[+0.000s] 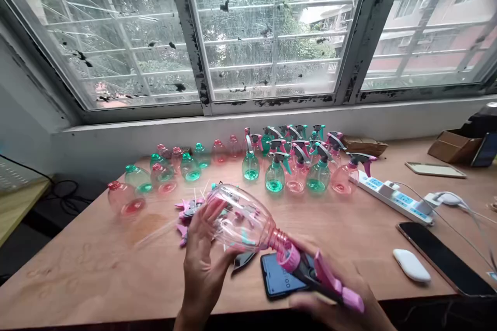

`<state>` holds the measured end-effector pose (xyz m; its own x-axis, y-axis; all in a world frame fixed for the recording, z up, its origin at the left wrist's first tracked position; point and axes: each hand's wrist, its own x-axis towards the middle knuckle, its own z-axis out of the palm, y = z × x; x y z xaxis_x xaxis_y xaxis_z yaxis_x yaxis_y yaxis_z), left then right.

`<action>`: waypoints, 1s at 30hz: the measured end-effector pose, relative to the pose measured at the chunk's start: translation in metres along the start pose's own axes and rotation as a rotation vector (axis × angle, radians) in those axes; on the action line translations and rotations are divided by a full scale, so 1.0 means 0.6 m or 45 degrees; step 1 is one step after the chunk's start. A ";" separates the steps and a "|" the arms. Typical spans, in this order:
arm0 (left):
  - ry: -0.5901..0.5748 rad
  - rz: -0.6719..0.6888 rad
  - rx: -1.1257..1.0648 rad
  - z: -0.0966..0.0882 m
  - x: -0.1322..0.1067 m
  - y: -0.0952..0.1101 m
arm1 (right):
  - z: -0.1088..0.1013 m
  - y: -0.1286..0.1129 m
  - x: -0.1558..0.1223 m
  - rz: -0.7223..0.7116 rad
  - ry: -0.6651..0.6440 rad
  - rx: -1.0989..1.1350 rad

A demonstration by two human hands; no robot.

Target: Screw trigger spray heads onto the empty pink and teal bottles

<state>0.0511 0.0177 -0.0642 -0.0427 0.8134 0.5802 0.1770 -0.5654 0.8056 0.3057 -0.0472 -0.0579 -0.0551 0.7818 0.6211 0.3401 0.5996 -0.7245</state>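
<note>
My left hand (205, 253) is wrapped round the body of a clear pink bottle (248, 217), tilted with its neck toward the lower right. My right hand (345, 289), partly blurred, grips a pink and dark grey trigger spray head (310, 274). The head's pink collar meets the threaded neck; whether the threads engage I cannot tell. Behind the bottle lie several loose spray heads (188, 209), partly hidden by it and my left hand. Under the spray head a phone (281, 276) lies with its screen lit.
Open-necked pink and green bottles (126, 199) stand at the back left. Bottles with spray heads (275, 176) cluster at the back middle. To the right are a power strip (396, 199) with cables, a white case (411, 265), a dark phone (446, 258) and a cardboard box (452, 147).
</note>
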 end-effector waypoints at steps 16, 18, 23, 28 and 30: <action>0.044 0.255 -0.038 -0.005 -0.010 0.072 | 0.004 -0.034 0.013 0.214 0.330 0.332; 0.047 0.362 0.002 -0.007 -0.004 0.067 | 0.006 -0.039 0.022 0.307 0.359 0.394; 0.013 0.309 0.180 -0.012 0.013 0.040 | 0.018 -0.023 0.044 0.503 0.255 0.525; -0.203 0.055 0.066 -0.024 0.017 0.012 | 0.029 0.016 0.052 0.375 0.325 0.465; -0.188 -0.049 -0.049 -0.023 0.019 0.007 | 0.035 0.022 0.051 0.344 0.335 0.502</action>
<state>0.0379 0.0225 -0.0525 0.0964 0.8443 0.5271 0.1402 -0.5358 0.8326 0.2888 -0.0117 -0.0545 0.2394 0.8780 0.4145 -0.0711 0.4416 -0.8944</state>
